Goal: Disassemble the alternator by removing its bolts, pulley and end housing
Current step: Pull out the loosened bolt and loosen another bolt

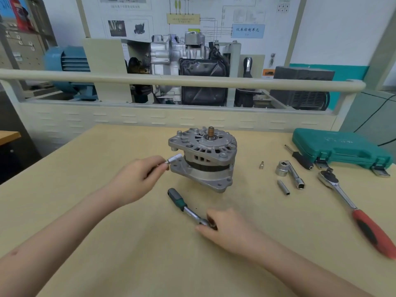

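The alternator [203, 159], a cast-metal lump that looks heavy, rigid and stable, sits mid-table [85, 211]; grip it by its ribbed housing. Just left of it, the left hand [137, 181] pinches a small socket bit [174, 159] against its mounting ear, while in front of it the right hand [225, 228] has its fingers curled around the head of a green-handled ratchet [184, 205].

matt cast-metal alternator [202, 159] on smooth pale wood table [107, 211].
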Tool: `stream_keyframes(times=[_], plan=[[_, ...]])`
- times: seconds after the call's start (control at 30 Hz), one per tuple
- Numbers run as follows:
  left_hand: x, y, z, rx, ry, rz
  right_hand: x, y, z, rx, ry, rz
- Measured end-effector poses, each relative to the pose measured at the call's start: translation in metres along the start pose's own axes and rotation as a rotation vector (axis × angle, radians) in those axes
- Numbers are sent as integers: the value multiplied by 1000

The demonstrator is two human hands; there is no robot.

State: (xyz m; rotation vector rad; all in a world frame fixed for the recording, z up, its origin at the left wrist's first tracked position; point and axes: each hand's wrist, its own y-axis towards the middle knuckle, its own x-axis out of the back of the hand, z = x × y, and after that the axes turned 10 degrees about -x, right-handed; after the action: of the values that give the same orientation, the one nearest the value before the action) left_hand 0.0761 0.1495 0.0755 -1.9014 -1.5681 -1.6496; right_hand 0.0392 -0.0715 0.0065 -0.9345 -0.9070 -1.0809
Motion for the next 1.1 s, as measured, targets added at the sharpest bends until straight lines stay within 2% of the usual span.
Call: stream_keyframes(times=[0.07,0.13,0.23,0.33,0.47,0.53,0.6,0.67,0.7,0.9,1.1], plan=[[-5,0,-2,-23,9,41,-1,-4,-3,18,-30,-15],[-7,1,-2,-44,15,41,0,-8,-12,-8,47,3],[-10,4,-5,-96,23,24,6,-18,-28,-66,444,-31],[-14,8,-10,-116,7,39,17,-25,-46,-2,602,-272],[-20,14,-19,-148,-56,49,37,-30,-54,128,860,-399],[-22,18,-26,-156,-107,36,50,-27,-49,200,1055,-418],[-24,20,-32,-161,-153,22,64,-21,-41,231,1377,-370],[-25,23,-36,-166,-191,4,81,-16,-32,207,1643,-334],[-26,24,-37,-164,-209,-6,88,-14,-30,183,1688,-341],[-23,28,-43,-215,-243,-32,109,-9,-14,159,1298,-358],[-21,29,-47,-239,-207,-20,118,-10,-1,189,1091,-328]])
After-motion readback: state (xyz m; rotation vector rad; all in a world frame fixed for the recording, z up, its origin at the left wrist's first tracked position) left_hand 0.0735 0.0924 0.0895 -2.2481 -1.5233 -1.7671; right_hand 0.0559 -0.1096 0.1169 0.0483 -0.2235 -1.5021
